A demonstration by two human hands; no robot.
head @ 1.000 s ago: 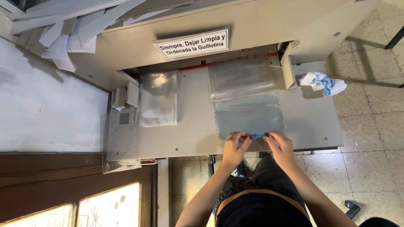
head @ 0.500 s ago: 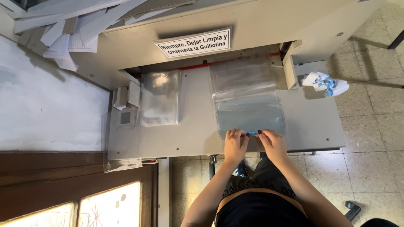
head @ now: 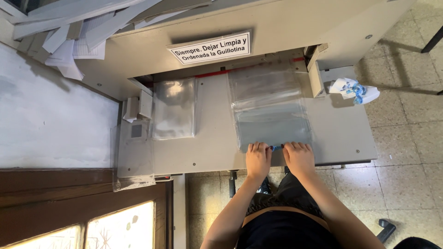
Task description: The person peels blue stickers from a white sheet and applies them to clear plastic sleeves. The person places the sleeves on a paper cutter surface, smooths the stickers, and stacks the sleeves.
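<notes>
A stack of clear plastic sheets (head: 271, 110) lies on the grey bed of a paper-cutting machine (head: 212, 143), its far end under the machine's head. My left hand (head: 258, 159) and my right hand (head: 299, 158) press flat on the stack's near edge, side by side. A small blue thing (head: 276, 148) shows between the two hands; I cannot tell what it is or which hand holds it.
A second pile of clear sheets (head: 174, 108) lies to the left on the bed. A crumpled white and blue cloth (head: 354, 89) sits at the bed's right end. Loose paper strips (head: 69, 32) lie on the machine's top left. A white wall stands to the left.
Both hands have slid slightly forward and flattened on the near edge of the sheet stack. The stack itself has barely shifted.
</notes>
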